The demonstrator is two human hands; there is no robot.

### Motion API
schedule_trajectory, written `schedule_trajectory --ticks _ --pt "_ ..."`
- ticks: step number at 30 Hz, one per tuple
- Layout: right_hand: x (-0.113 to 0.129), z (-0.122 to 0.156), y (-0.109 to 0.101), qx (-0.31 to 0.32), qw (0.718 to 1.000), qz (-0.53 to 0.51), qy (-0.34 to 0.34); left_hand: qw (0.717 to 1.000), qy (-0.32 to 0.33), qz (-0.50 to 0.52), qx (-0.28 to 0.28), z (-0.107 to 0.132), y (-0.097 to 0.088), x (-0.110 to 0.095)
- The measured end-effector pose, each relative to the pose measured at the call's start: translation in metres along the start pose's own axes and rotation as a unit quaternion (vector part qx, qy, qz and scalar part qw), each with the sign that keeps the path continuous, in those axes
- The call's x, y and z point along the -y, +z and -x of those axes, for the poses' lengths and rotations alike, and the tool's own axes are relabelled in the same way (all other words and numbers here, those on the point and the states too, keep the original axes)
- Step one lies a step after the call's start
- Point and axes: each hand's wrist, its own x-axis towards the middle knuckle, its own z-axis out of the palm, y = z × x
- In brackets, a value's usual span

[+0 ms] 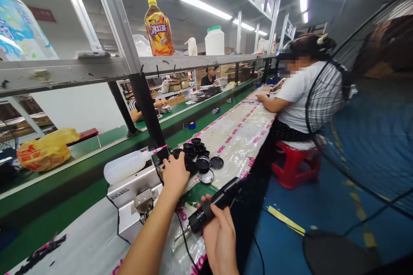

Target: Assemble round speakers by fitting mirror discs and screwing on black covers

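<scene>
My right hand (221, 227) is wrapped round a black electric screwdriver (214, 206), its bit pointing down and left above the plastic-covered bench. My left hand (175, 174) reaches forward past a silver metal machine (129, 206), fingers bent down among black parts. Whatever the fingertips grip is hidden behind the hand. To the right of that hand lies a pile of round black caps (203, 163), and one shiny disc (206, 176) rests at its near edge. A white squeeze bottle (127, 166) lies on top of the machine.
A person in a white top (305, 90) sits on a red stool (295, 163) further along the bench. A fan (355, 94) stands at the right. Overhead, a shelf (193, 62) holds a tea bottle (159, 30) and a white jar (214, 42). A green conveyor (97, 159) runs along the left.
</scene>
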Motion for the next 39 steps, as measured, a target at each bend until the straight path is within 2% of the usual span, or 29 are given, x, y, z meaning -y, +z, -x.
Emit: schedule_trajectory --ticks 4,7,14,19,25,31,34,37,39 --pt "0.001 0.000 0.001 -0.010 1.000 0.000 0.006 0.999 -0.032 0.013 0.000 -0.008 0.006 0.004" --pt "0.002 0.001 0.001 -0.012 1.000 0.005 0.007 0.999 -0.030 0.016 0.000 -0.008 0.011 0.007" --pt "0.003 0.003 0.002 0.001 1.000 0.018 -0.007 0.993 0.077 0.018 0.085 0.002 0.013 0.010" --pt "0.003 0.003 0.003 0.021 0.999 0.030 -0.017 0.981 0.161 0.003 0.112 0.019 0.012 0.009" --pt "0.000 0.003 0.006 0.030 0.998 0.042 -0.023 0.974 0.211 -0.020 0.075 0.034 0.010 0.008" --pt "-0.001 0.002 0.007 0.012 0.997 0.046 -0.056 0.983 0.169 -0.045 0.049 0.036 0.007 0.017" --pt "-0.001 0.002 0.006 0.010 0.996 0.048 -0.069 0.982 0.180 -0.040 0.034 0.040 0.002 0.020" --pt "-0.002 0.001 0.005 0.016 0.996 0.057 -0.069 0.977 0.213 -0.028 -0.001 0.059 -0.009 0.023" --pt "-0.001 -0.002 0.001 0.024 0.995 0.066 -0.070 0.969 0.246 -0.020 -0.014 0.086 -0.014 0.031"
